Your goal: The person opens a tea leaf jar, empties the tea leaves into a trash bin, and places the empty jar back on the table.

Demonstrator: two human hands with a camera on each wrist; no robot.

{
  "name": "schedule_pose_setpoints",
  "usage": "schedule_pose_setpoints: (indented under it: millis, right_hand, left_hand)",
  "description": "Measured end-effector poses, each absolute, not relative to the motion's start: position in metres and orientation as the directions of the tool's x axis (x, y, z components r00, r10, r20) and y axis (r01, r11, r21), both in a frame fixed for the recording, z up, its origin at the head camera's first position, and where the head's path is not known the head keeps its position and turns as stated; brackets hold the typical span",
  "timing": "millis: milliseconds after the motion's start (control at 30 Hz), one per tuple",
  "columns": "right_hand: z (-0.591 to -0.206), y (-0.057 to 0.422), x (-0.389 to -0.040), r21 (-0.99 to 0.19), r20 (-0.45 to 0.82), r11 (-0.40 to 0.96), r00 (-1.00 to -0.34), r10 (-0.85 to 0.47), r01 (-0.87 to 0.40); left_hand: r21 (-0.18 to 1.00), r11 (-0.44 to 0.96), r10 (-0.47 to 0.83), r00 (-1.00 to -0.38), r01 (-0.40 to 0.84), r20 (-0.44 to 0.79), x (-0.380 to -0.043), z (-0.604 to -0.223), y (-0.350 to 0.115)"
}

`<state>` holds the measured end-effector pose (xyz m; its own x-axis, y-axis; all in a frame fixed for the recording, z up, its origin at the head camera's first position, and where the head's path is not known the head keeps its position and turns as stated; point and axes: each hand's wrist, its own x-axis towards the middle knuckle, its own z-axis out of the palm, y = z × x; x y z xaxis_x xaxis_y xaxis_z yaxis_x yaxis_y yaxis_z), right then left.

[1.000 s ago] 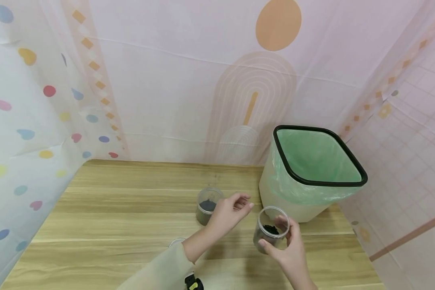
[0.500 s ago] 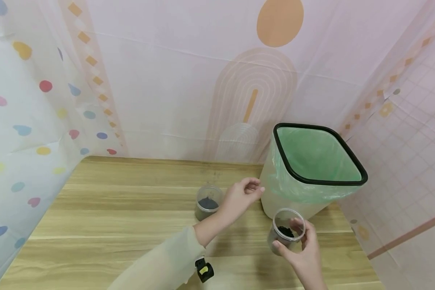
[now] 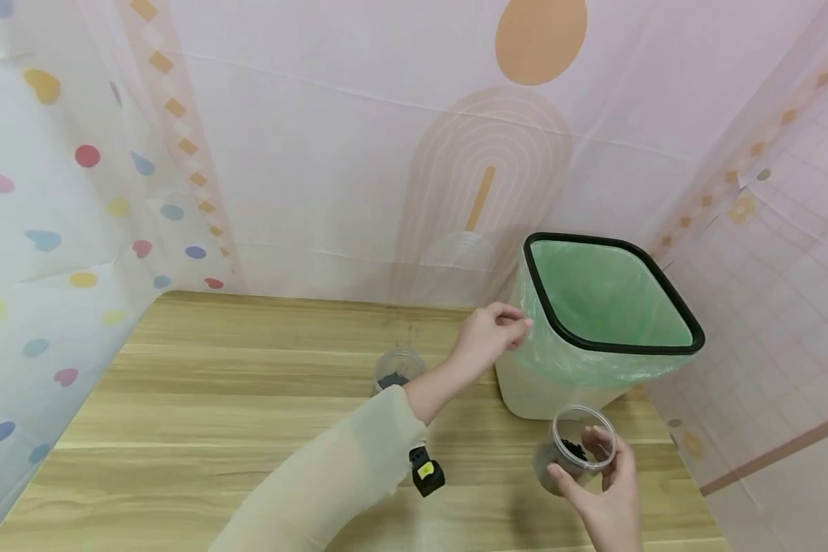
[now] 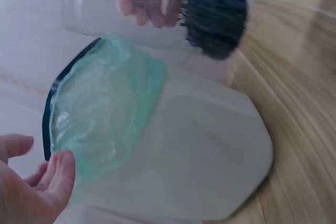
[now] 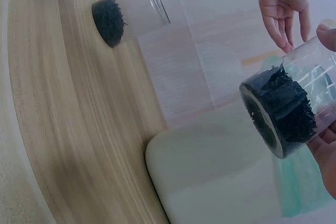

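My right hand [image 3: 607,491] grips a clear round plastic jar [image 3: 550,461], thumb on the near side and fingers round the far side. Black shredded bits [image 5: 286,108] fill its lower part, and its top is uncovered. The jar is held up off the table, in front of the bin. My left hand [image 3: 491,336] hovers by the left side of a white bin [image 3: 534,383] lined with a green bag [image 4: 113,103]. Its fingers are loosely bent with nothing between them; in the left wrist view thumb and fingertips stand apart.
A second clear jar [image 3: 400,362] with dark bits stands on the wooden table [image 3: 214,422], partly hidden by the left sleeve. A black rim ring [image 3: 559,326] clamps the bag round the bin's mouth. Patterned cloth [image 3: 317,153] hangs behind and at both sides.
My left hand has moved right and away from me, to the bin's side. My right hand has carried the jar to the right. The second jar stays in place.
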<state>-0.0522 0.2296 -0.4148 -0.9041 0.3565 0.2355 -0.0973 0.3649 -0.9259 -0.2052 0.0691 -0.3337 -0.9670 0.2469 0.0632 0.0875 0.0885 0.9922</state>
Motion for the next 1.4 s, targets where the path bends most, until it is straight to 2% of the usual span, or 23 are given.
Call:
schedule_pose_setpoints:
  millis: [133, 367, 767, 1067, 1233, 1400]
  right_hand:
    - [-0.413, 0.231, -0.05, -0.92, 0.254, 0.376, -0.899, 0.357, -0.11]
    - [-0.412, 0.234, -0.046, -0.936, 0.244, 0.336, -0.882, 0.402, -0.105]
    - [-0.406, 0.251, -0.042, -0.924, 0.27, 0.37, -0.853, 0.447, -0.098]
    - [-0.387, 0.293, -0.042, -0.784, 0.296, 0.618, -0.843, 0.448, 0.053]
    - [-0.364, 0.318, -0.045, -0.721, 0.31, 0.688, -0.849, 0.427, 0.083]
    - [-0.333, 0.333, -0.058, -0.624, 0.369, 0.779, -0.856, 0.362, 0.061]
  left_hand:
    - [0.996, 0.073, 0.235, -0.971, 0.055, 0.036, -0.207, -0.326, 0.08]
    - [0.992, 0.065, 0.191, -0.975, -0.106, -0.117, -0.207, -0.317, 0.103]
    - [0.927, -0.201, 0.284, -0.924, -0.318, -0.255, -0.208, -0.315, 0.113]
    - [0.905, -0.242, 0.311, -0.911, -0.351, -0.271, -0.207, -0.316, 0.117]
    - [0.904, -0.242, 0.317, -0.909, -0.353, -0.27, -0.207, -0.316, 0.119]
    - [0.896, -0.266, 0.316, -0.911, -0.355, -0.267, -0.209, -0.317, 0.117]
